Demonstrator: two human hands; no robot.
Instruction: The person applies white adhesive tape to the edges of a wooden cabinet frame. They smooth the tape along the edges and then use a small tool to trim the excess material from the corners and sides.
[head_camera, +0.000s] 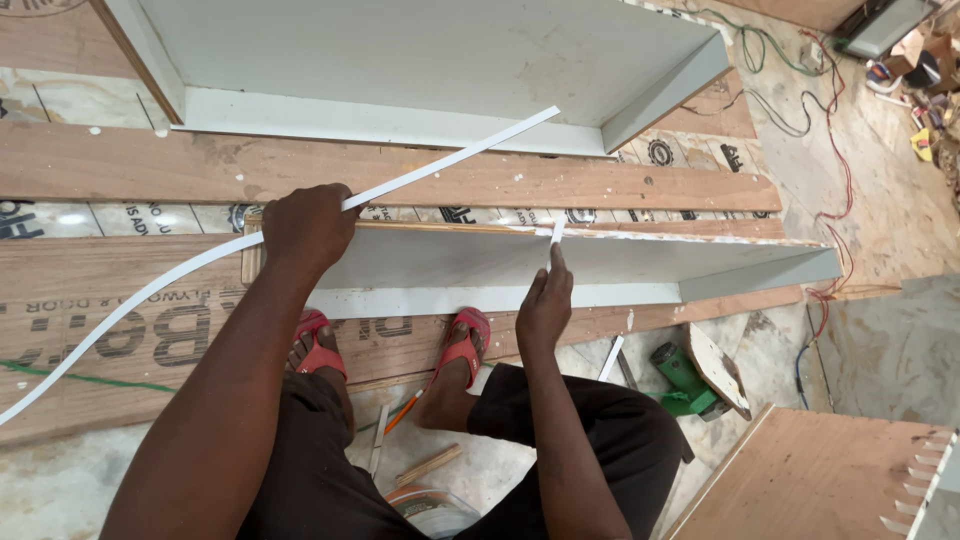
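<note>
Concrete floor (880, 200) carries a layer of plywood sheets (130, 330), with a bare wood plank (400, 175) across them. On those sit two white laminated boards, far one (420, 50), near one (560, 265). Loose on the floor: green power tool (685, 380), red and green cables (830, 130), wood offcut (428, 465), probably.

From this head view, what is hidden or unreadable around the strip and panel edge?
- white edge strip: its grip point is hidden inside the left hand; its tail is cut off by the frame's left edge.
- Right hand: the small white piece at its fingertips is too small to identify.
- Green tool: partly covered by a wood offcut.
</note>
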